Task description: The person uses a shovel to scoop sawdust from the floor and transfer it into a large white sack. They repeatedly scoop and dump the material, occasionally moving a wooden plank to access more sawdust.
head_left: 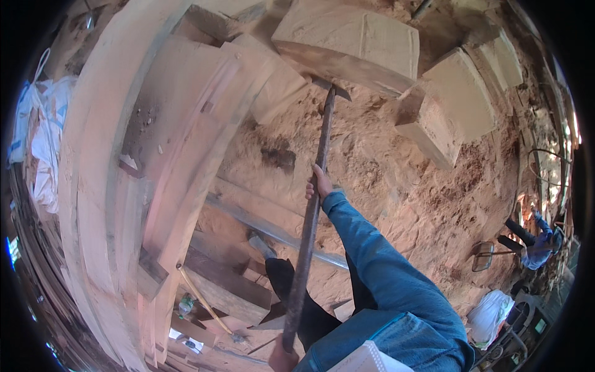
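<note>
Both my hands grip a long dark-handled pick [318, 149] that slants up from the lower edge. Its short, dark metal crosspiece touches or nearly touches the lower edge of a thick squared timber [350, 46] at the top. My right hand [319, 183], at the end of a blue sleeve, is closed around the middle of the shaft. Down at the lower edge, my left hand [283, 358] wraps the shaft's near end, partly cut off by the frame. Reddish, dusty ground lies beneath the tool head.
Long dusty planks [99, 186] are stacked on the left. Sawn blocks [458, 93] lie at upper right. A beam [273, 226] crosses near my feet, beside a thin wooden-handled tool [201, 297]. A seated person [539, 245] and a white sack [489, 316] are at right.
</note>
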Demonstrator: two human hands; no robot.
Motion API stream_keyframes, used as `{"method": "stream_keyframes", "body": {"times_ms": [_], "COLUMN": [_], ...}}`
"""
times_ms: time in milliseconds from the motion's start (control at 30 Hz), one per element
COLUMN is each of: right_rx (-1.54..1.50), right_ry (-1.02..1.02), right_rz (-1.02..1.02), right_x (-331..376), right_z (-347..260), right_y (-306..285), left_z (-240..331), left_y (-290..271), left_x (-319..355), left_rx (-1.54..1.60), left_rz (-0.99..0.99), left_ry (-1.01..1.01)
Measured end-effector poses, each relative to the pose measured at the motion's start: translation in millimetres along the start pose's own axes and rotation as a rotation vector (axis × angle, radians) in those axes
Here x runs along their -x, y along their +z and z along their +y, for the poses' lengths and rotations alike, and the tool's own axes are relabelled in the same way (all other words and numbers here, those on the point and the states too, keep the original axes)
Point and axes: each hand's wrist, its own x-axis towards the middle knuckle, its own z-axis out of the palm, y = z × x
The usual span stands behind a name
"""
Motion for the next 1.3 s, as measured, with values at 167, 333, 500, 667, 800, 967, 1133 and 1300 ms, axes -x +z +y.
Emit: {"method": "stream_keyframes", "body": {"times_ms": [167, 333, 500, 667, 800, 967, 1133, 1300], "right_rx": [0.153, 0.116, -0.051, 0.142, 0.071, 0.193, -0.208, -0.286], "right_ry": [0.013, 0.055, 0.181, -0.199, -0.126, -0.133, 0.091, 0.113], "right_rz": [0.124, 0.187, 0.266, 0.331, 0.387, 0.384, 0.211, 0.182], "right_x": [47.0, 93.6, 129.1, 97.8, 57.0, 68.6, 91.5, 146.4], "right_z": [32.7, 103.3, 105.3, 18.0, -4.9, 45.9, 72.3, 86.6], "right_y": [-22.8, -47.3, -58.6, -83.7, -89.7, -96.9, -99.8, -87.4], "left_z": [-23.6, -52.1, -53.5, -21.3, 2.5, -18.0, -44.9, -47.3], "left_y": [24.4, 22.8, 11.5, 17.2, 20.0, -12.2, -26.0, -41.5], "left_x": [27.7, 33.5, 29.9, 3.3, -4.7, 19.5, 29.3, 30.3], "left_rx": [0.067, -0.014, -0.092, -0.163, -0.056, 0.024, -0.064, -0.141], "left_rz": [-0.162, -0.201, -0.190, -0.144, -0.164, -0.263, -0.284, -0.272], "left_ry": [-0.028, 0.002, 0.059, 0.175, 0.184, 0.066, 0.038, 0.034]}}
